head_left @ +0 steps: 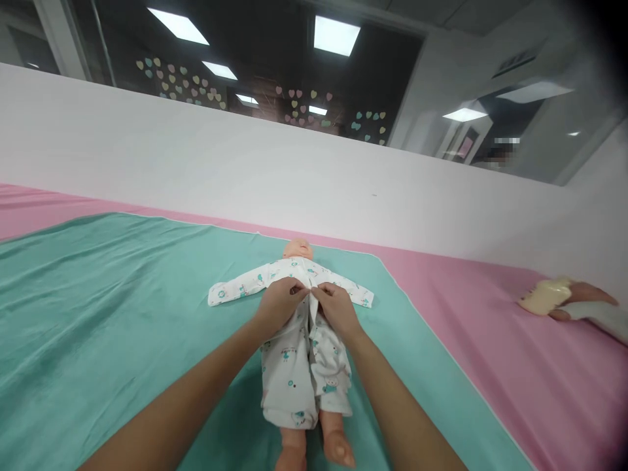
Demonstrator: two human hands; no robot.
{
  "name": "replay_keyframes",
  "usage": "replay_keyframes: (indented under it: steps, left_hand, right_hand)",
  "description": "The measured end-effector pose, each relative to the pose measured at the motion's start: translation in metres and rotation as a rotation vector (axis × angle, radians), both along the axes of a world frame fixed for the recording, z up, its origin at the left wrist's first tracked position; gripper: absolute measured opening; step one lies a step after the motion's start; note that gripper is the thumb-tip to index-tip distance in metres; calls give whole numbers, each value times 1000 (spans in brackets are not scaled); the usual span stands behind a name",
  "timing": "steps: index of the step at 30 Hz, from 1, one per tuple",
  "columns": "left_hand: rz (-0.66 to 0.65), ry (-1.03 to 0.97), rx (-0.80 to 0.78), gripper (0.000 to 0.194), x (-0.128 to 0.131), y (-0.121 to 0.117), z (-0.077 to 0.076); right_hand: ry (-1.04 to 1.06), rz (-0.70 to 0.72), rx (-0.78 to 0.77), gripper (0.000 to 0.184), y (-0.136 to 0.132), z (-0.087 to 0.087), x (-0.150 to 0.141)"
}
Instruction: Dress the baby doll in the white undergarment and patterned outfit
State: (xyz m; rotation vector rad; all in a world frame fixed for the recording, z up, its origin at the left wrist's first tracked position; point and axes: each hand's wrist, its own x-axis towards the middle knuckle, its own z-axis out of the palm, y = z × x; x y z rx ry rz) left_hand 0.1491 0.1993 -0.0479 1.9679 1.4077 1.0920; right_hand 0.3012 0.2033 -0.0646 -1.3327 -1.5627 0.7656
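Observation:
A baby doll [298, 249] lies on its back on a teal cloth [122, 307], head away from me, bare feet towards me. It wears a white printed romper [289, 373] with the sleeves spread out to both sides. My left hand [279, 305] pinches the left front edge of the romper at the doll's chest. My right hand [335, 307] pinches the right front edge. The two hands almost touch at the middle opening of the garment. Both are closed on the fabric.
The teal cloth lies on a pink sheet [490, 340] that reaches a white wall panel [245, 163] behind. At the far right another person's hand [574, 297] rests on the pink sheet holding a pale yellow object [544, 296]. Glass with heart stickers is above the panel.

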Motion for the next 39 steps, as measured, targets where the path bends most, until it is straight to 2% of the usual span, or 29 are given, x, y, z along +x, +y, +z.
replay_keyframes:
  steps: [4, 12, 16, 21, 27, 35, 39]
  left_hand:
    - [-43, 79, 22, 26, 0, 5, 4]
    - [-145, -40, -66, 21, -2, 7, 10]
    - [-130, -111, -69, 21, -2, 6, 9]
    - [-123, -51, -71, 19, 0, 9, 7]
    - [-165, -156, -168, 19, -2, 7, 6]
    - [-86, -142, -67, 22, 2, 3, 5]
    - [-93, -221, -147, 21, 1, 3, 5]
  right_hand:
    - [178, 14, -29, 26, 1, -7, -3]
    - [427, 93, -76, 29, -1, -9, -1]
    - [450, 78, -83, 29, -3, -10, -1]
    - [457, 91, -82, 28, -3, -12, 0]
    - [452, 55, -40, 27, -4, -13, -3]
    - [411, 64, -5, 25, -6, -12, -4]
    - [417, 63, -18, 24, -8, -11, -5]
